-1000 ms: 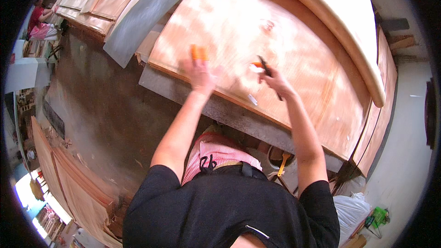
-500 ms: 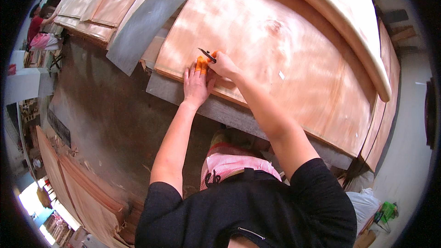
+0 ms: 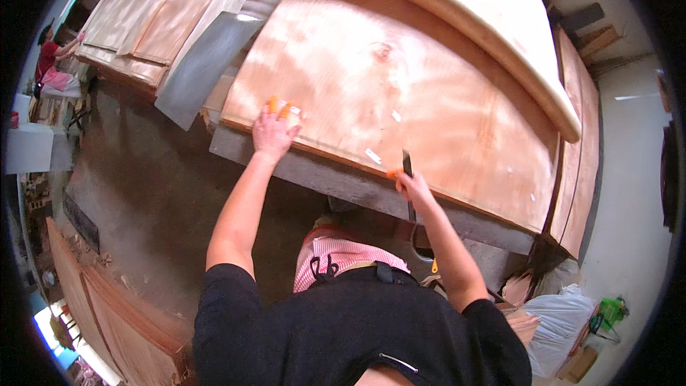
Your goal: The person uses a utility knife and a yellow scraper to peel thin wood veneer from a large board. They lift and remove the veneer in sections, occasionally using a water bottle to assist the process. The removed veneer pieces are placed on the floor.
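A stack of pale wood veneer (image 3: 336, 78) lies on the worktable in front of me. My left hand (image 3: 274, 132), orange covers on some of its fingertips, rests with its fingers spread on the veneer near its left front corner. A small white piece lies by those fingers. My right hand (image 3: 413, 186) is closed round a dark narrow-bladed knife (image 3: 406, 163) at the front edge of the stack, blade pointing away from me. A white strip (image 3: 373, 156) lies on the veneer just left of the knife, and another white scrap (image 3: 396, 116) farther in.
A rolled-over veneer sheet (image 3: 457, 18) curves across the far side. The grey table edge (image 3: 321, 179) runs along the front. A grey metal sheet (image 3: 207, 64) and more veneer (image 3: 164, 14) lie to the left. A person (image 3: 53, 64) works far left. A white bag (image 3: 557, 322) sits lower right.
My right hand with the knife has moved from beside my left hand rightward and nearer to me. My left hand stays by the left corner. A white strip now shows near the front edge.
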### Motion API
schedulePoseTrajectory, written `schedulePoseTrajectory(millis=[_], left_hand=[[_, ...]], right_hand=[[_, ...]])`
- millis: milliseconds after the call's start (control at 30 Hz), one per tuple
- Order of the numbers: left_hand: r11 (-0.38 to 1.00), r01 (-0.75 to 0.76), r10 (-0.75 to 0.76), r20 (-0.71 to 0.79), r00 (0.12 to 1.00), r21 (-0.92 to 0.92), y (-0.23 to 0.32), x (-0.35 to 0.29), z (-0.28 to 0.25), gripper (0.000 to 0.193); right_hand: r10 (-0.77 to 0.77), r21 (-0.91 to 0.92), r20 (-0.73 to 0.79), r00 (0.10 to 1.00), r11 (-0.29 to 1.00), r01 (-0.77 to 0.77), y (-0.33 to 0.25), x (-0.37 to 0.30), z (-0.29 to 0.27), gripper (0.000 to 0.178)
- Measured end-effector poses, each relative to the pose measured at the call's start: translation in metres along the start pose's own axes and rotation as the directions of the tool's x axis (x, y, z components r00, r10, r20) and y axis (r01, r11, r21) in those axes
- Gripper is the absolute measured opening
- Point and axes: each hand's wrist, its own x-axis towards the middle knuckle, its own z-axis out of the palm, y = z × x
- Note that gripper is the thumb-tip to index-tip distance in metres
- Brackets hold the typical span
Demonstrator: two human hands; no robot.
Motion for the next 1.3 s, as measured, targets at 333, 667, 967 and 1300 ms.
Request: schedulePoseTrajectory(millis=[333,667,967,1300], left_hand=[[0.986,-0.149,0.129,-0.231,0.964,-0.071,0.102,-0.075,-0.001,0.064],[0.691,-0.571,0.694,0.184,0.696,-0.444,0.271,-0.280,-0.017,0.048],[0.896,-0.097,0.365,0.597,0.715,-0.433,0.278,-0.324,-0.011,0.038],[0.979,0.153,-0.036,0.626,0.779,-0.134,0.200,-0.271,0.096,0.039]], right_hand=[[0.112,0.285,-0.203,0.973,0.957,-0.050,0.180,-0.188,-0.041,0.018],[0.163,0.480,-0.340,0.926,0.877,0.022,0.347,-0.313,-0.040,0.017],[0.185,0.549,-0.540,0.821,0.817,0.177,0.457,-0.397,-0.066,0.018],[0.469,0.715,-0.552,0.689,0.692,0.102,0.517,-0.487,-0.025,0.021]])
